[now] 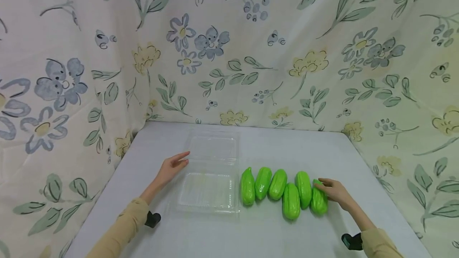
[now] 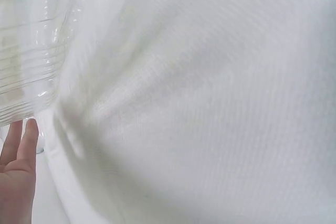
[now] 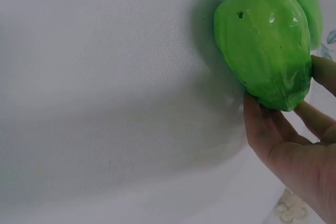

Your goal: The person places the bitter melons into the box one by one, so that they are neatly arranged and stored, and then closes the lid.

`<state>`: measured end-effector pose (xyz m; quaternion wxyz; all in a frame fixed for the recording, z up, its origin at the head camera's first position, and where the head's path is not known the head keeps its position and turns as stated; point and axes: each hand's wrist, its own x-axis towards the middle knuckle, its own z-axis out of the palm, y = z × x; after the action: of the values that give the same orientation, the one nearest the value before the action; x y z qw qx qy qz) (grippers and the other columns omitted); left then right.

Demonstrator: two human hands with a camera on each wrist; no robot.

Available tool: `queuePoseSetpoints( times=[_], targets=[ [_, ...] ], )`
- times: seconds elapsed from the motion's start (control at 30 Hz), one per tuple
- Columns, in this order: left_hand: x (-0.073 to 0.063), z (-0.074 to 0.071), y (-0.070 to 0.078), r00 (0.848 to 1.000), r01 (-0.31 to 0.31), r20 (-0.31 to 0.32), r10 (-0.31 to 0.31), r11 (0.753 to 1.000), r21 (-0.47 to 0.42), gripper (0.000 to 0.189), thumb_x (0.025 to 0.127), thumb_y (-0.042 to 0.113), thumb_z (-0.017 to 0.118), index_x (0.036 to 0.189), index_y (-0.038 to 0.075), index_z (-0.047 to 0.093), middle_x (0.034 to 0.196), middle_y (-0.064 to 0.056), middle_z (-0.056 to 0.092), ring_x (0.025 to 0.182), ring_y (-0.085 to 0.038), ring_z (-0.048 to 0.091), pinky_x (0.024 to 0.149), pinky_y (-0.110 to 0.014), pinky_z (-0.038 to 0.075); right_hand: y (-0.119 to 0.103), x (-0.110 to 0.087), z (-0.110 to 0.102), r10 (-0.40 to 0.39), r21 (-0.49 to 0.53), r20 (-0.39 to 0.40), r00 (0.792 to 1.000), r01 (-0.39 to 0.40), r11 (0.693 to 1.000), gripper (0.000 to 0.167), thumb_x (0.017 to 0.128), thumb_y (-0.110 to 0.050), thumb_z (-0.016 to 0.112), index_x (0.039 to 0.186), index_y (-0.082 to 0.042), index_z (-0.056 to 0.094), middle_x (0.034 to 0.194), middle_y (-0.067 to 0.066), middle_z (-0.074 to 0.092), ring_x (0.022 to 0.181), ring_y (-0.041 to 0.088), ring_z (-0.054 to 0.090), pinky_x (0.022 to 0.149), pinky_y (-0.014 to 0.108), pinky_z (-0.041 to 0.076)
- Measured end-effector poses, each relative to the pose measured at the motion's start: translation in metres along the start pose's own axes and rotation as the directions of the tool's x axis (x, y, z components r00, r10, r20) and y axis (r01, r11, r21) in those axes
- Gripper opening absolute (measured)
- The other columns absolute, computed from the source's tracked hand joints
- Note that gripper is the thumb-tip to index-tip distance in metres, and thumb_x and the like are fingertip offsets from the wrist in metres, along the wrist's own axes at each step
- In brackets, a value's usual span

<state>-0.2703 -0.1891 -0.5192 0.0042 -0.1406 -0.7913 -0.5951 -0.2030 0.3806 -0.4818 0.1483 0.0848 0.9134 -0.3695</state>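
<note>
My right hand grips the far end of the rightmost green papaya, thumb on one side and fingers on the other. Close up in the right wrist view, that glossy papaya shows a small stem nub, with the fingertips around its opposite end. Several more green papayas lie in a row to its left. A clear plastic clamshell box lies opened flat, its lid toward the back. At its left edge, near the fold, my left hand holds its fingers extended, fingertips right at the plastic.
Everything lies on a white table. A floral curtain hangs behind and along both sides. Each wrist carries a black camera mount, such as the one on the left wrist.
</note>
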Motion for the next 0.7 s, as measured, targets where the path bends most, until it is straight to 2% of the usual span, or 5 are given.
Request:
queuePoseSetpoints(
  times=[0.1,0.17,0.4,0.57,0.7],
  targets=[
    [-0.001,0.002,-0.003,1.0,-0.006,-0.028,0.006,1.0,0.006,0.045,0.093,0.018,0.06,0.135,0.004,0.052,0.141,-0.015,0.049,0.115,-0.017,0.061,0.085,-0.013,0.047,0.002,0.001,0.0,0.002,0.011,0.001,1.0,-0.002,1.0,0.067,0.098,-0.037,0.049,0.14,0.013,0.033,0.14,0.042,0.031,0.124,0.052,0.04,0.089,0.048,0.05],
    [-0.001,0.003,-0.005,0.999,-0.018,-0.045,0.018,1.0,0.003,0.043,0.093,0.015,0.06,0.135,0.005,0.053,0.14,-0.016,0.05,0.112,-0.014,0.062,0.084,-0.012,0.047,0.003,0.001,0.001,-0.004,0.017,0.003,1.0,0.004,1.0,0.067,0.098,-0.037,0.049,0.139,0.013,0.033,0.14,0.042,0.03,0.125,0.053,0.04,0.089,0.048,0.05],
    [0.0,0.008,-0.007,0.993,-0.093,-0.068,0.092,0.996,-0.002,0.041,0.093,0.004,0.057,0.133,-0.004,0.051,0.139,-0.021,0.05,0.113,-0.038,0.057,0.084,-0.01,0.046,0.003,0.002,0.0,-0.003,0.019,0.007,1.0,0.002,1.0,0.068,0.098,-0.038,0.048,0.14,0.014,0.032,0.141,0.04,0.031,0.124,0.052,0.04,0.089,0.047,0.05],
    [0.002,0.011,-0.006,0.992,-0.092,-0.078,0.095,0.995,0.038,0.039,0.094,0.003,0.055,0.133,-0.002,0.052,0.138,-0.021,0.05,0.11,-0.038,0.06,0.081,-0.01,0.047,0.003,0.0,-0.001,-0.007,0.019,0.006,1.0,0.006,1.0,0.066,0.098,-0.036,0.048,0.139,0.014,0.033,0.138,0.041,0.034,0.123,0.052,0.041,0.087,0.047,0.051],
    [0.006,0.012,-0.004,0.993,-0.072,-0.086,0.081,0.992,0.107,0.039,0.093,0.002,0.056,0.132,0.0,0.054,0.136,-0.019,0.053,0.107,-0.034,0.063,0.075,-0.01,0.046,0.003,0.0,-0.002,-0.014,0.016,0.003,1.0,0.014,1.0,0.065,0.099,-0.034,0.048,0.138,0.015,0.033,0.138,0.041,0.034,0.123,0.053,0.041,0.087,0.048,0.051]
  ],
)
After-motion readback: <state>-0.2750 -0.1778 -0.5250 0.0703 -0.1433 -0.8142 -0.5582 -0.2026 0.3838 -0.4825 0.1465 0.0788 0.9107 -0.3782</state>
